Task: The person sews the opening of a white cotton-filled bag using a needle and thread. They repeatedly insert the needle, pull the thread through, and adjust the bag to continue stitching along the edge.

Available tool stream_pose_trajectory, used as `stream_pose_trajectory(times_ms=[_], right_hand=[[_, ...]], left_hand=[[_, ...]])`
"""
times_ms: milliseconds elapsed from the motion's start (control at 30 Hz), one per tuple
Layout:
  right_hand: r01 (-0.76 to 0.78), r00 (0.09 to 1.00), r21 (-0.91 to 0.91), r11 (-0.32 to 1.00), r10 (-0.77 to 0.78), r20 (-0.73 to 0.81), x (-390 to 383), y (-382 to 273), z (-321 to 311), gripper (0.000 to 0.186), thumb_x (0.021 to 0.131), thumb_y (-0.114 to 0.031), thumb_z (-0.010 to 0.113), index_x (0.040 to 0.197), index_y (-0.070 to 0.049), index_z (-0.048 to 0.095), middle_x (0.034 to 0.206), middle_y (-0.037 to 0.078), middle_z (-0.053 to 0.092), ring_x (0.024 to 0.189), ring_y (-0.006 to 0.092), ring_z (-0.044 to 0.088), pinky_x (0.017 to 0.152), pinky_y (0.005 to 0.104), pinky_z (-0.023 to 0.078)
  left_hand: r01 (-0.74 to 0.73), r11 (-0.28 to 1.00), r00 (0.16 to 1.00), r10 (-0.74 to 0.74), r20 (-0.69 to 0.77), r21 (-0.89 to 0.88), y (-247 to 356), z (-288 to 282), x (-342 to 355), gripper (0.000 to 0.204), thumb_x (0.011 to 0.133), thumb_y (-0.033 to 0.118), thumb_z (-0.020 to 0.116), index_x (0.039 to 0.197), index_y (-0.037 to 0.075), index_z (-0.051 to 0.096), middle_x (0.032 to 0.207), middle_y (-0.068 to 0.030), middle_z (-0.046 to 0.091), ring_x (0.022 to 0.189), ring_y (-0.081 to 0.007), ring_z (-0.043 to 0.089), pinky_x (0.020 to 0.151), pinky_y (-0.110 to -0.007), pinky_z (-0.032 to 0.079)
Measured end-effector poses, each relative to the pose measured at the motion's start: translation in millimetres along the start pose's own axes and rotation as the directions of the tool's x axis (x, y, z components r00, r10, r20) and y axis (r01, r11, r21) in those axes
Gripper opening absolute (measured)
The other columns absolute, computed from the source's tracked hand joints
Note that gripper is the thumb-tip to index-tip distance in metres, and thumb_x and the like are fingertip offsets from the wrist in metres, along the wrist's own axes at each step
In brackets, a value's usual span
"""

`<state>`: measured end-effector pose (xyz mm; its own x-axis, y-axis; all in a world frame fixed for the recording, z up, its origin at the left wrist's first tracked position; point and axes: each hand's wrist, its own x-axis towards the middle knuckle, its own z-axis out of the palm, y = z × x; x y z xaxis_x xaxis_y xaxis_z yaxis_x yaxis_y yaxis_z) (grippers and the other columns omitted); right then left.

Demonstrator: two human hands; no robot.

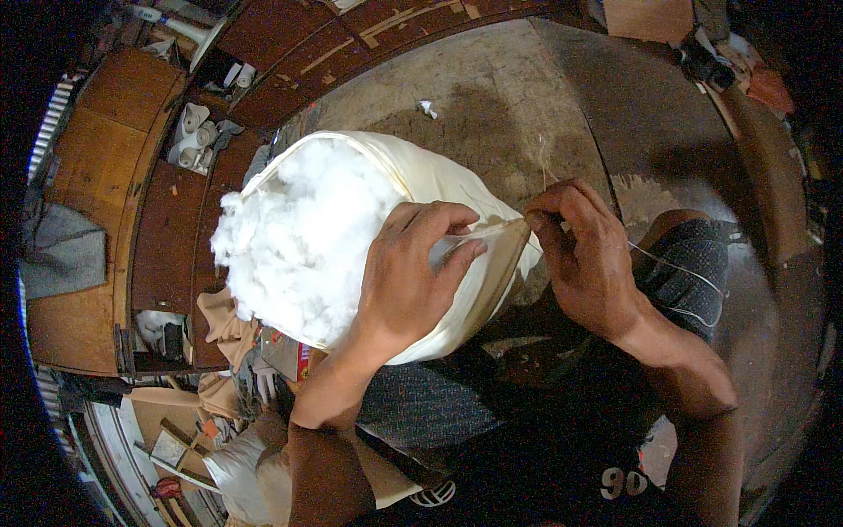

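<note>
A cream fabric cover (439, 176) lies across my lap, its wide mouth gaping to the left. White fluffy stuffing (299, 237) fills it and bulges out of the mouth. My left hand (413, 272) is over the near side of the cover, with a stretched fold of cloth between thumb and forefinger. At the cover's right-hand edge, my right hand (588, 255) is closed in a pinch against the cloth; what is between its fingertips is too small to make out. A thin white thread (702, 279) loops out behind the right hand, over my knee.
Brown wooden cabinets (97, 158) with open compartments line the left side. White rolls (195, 136) sit in one compartment. Grey cloth (66, 250) drapes over the wood. At lower left is a clutter of cloth and boards. A white scrap (428, 109) lies on the stained floor (492, 88).
</note>
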<state>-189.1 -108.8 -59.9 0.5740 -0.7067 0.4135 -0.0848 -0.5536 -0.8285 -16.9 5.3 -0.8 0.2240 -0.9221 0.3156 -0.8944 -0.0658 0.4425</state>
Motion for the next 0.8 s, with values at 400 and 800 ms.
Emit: stream_pose_trajectory(times_ms=[400,800], right_hand=[[0.007,0.999,0.002,1.0,-0.007,-0.046,-0.4,0.4,2.9,0.007,0.093,-0.001,0.065,0.099,0.001,0.065,0.096,0.021,0.064,0.096,0.0434,0.062,0.082,0.0487,0.052],[0.026,0.998,-0.021,0.999,-0.027,-0.051,-0.8,-0.2,1.4,0.006,0.094,-0.002,0.065,0.099,0.001,0.065,0.097,0.021,0.064,0.096,0.0427,0.062,0.083,0.0476,0.051]], left_hand=[[0.003,0.999,1.0,-0.001,0.031,-0.048,-4.2,-4.6,-0.2,0.018,0.081,0.012,0.082,0.093,0.003,0.072,0.101,-0.0116,0.073,0.094,-0.0306,0.069,0.085,-0.038,0.054],[-0.091,0.995,0.993,0.093,0.07,-0.03,-6.5,-5.1,-2.1,0.012,0.082,0.009,0.079,0.09,0.003,0.071,0.106,-0.0129,0.071,0.103,-0.0323,0.065,0.091,-0.04,0.051]])
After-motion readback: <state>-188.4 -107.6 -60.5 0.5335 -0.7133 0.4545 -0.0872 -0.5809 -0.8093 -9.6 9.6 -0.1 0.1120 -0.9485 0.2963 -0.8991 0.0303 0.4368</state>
